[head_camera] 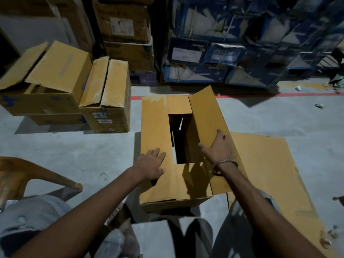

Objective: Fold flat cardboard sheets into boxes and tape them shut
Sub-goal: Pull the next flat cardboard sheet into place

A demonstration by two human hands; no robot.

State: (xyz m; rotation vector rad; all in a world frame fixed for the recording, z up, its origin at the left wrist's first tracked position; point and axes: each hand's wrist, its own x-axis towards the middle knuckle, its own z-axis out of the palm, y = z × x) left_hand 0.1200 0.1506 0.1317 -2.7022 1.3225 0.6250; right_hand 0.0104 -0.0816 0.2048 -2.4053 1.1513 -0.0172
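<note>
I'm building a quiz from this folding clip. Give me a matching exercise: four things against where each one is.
Things:
1. left hand
2. right hand
3. flat brown cardboard sheet
4. red floor line

Places:
A. on the floor, right of the brown cardboard box
B. behind the box
C. pressing the lowered left flap
D. on the raised right flap

Pairs: 1-C, 2-D, 3-A, 4-B

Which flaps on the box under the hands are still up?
Only the right long flap: raised, right hand on it. The left long flap, under the left hand, and both end flaps lie flat.
</note>
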